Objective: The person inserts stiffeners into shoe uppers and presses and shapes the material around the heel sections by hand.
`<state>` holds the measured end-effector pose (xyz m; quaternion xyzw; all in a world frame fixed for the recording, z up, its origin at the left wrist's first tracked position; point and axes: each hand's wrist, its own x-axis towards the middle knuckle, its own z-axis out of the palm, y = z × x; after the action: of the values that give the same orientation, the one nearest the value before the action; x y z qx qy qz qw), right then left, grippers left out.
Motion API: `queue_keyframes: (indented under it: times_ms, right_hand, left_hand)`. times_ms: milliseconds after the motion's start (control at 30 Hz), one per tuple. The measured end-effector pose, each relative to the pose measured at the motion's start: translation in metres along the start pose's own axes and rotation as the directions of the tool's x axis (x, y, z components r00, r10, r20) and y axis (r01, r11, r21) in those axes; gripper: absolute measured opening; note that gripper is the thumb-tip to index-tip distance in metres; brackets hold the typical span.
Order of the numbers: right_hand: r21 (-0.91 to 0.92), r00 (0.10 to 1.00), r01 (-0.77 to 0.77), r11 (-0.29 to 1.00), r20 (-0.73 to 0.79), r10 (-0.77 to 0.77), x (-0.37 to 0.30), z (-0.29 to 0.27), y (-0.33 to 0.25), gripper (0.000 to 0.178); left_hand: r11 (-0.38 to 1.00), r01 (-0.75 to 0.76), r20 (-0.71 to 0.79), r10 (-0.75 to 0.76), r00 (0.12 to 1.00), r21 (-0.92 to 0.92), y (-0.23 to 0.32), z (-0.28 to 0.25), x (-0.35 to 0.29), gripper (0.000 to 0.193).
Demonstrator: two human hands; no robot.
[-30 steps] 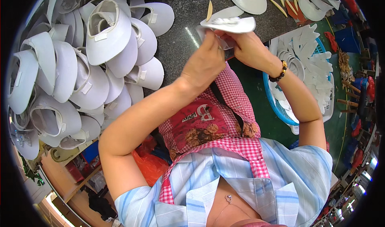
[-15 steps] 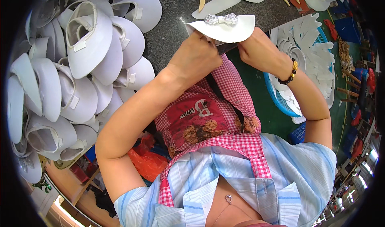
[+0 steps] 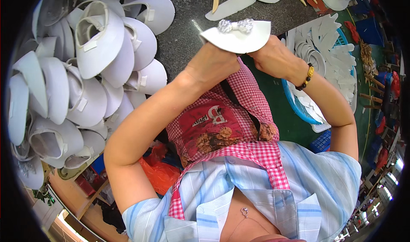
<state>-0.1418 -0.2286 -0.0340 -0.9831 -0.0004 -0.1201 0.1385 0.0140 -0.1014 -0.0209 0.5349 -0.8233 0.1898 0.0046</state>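
A white curved piece point(image 3: 239, 42), shaped like a slipper upper, is held up over the near edge of the dark work surface. A glittery silver bow point(image 3: 235, 26) sits at its upper middle. My left hand point(image 3: 213, 60) is closed at the piece's left edge, its fingertips tucked out of sight beneath it. At the right edge my right hand point(image 3: 274, 57) grips it with fingers curled under. What the fingers do below the piece is hidden.
White curved pieces point(image 3: 96, 41) are heaped at the left. On the dark work surface point(image 3: 183, 11) lie a flat white oval piece point(image 3: 230, 7) and a tan sliver point(image 3: 215, 1). A blue basket point(image 3: 292, 101) with white strips stands right. An orange-red bag point(image 3: 158, 169) hangs lower left.
The white piece has tilted so more of its broad face shows, and its lower edge has come toward me. Both hands have shifted slightly with it, still gripping.
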Motion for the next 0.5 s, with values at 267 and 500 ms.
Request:
queue_keyframes:
  times_ms: [267,500]
  right_hand:
    - [0.784,0.804,-0.083,0.615,-0.312,0.506,0.007,-0.032,-0.035,0.023]
    - [0.599,0.903,0.031,0.8,-0.36,0.235,0.051,-0.026,-0.076,0.016]
  left_hand:
    - [-0.278,-0.009,0.221,-0.783,0.582,-0.961,0.006,-0.031,-0.024,0.023]
    - [-0.663,-0.343,0.465,-0.728,0.504,-0.665,0.015,-0.058,-0.046,0.025]
